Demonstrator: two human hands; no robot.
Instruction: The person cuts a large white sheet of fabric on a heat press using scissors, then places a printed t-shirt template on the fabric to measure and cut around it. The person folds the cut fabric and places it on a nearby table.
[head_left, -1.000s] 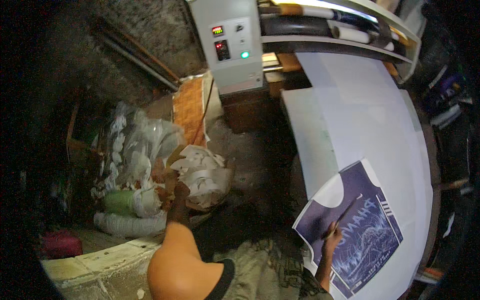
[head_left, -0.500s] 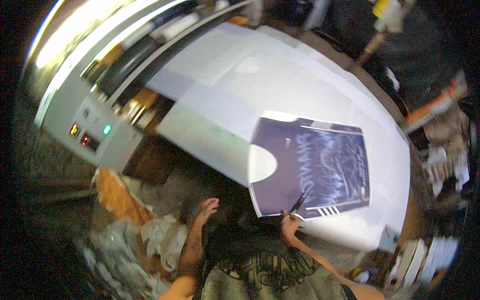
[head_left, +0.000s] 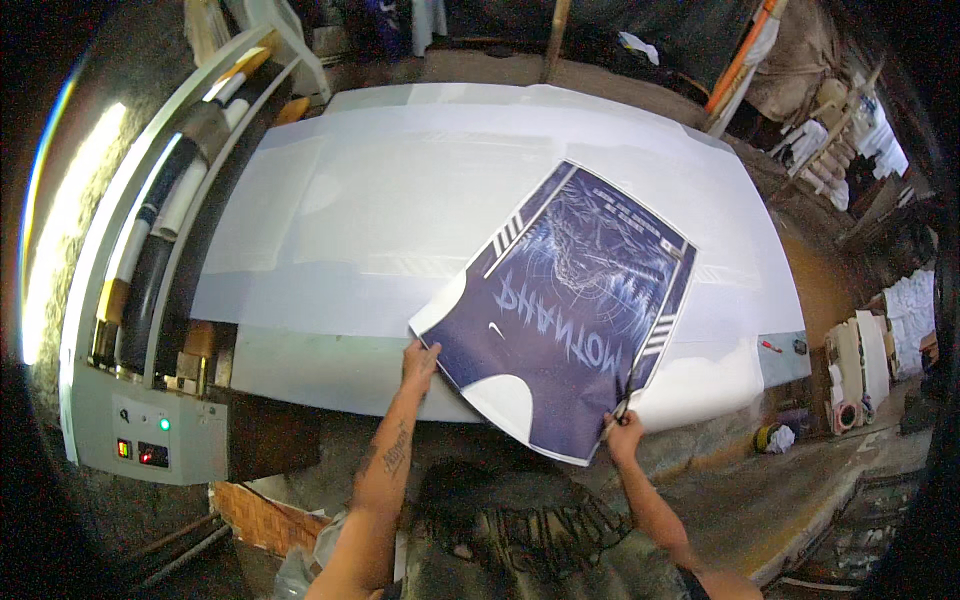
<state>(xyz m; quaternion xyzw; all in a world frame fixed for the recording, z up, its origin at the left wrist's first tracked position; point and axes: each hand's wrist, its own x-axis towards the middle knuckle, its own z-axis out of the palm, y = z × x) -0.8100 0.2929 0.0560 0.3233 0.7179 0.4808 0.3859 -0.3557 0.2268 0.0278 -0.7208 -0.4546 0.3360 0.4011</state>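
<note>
A dark navy printed sheet [head_left: 470, 345] in the shape of a sleeveless jersey panel, with white edges, stripes and pale lettering, lies tilted across the pale table [head_left: 330, 215]. Its near end hangs over the front edge toward me. My left hand [head_left: 420, 365] is closed on the sheet's left corner, thumb on top. At the near right corner, my right hand [head_left: 622, 432] is closed around dark scissors [head_left: 625, 396], whose blades lie over the print. Whether its fingers also pinch the sheet is hard to tell.
To the left stands a long roller machine [head_left: 165, 210] with a lit control panel [head_left: 145, 440]. A small red item [head_left: 771, 346] rests at the table's right corner. White rolls [head_left: 860, 365] stand at the right. An orange sheet [head_left: 265, 515] lies low on the left.
The printed sheet has turned on the table and come nearer to me. My left hand, empty before, has taken hold of its corner. The scissors stay in my right hand. My view has swung round.
</note>
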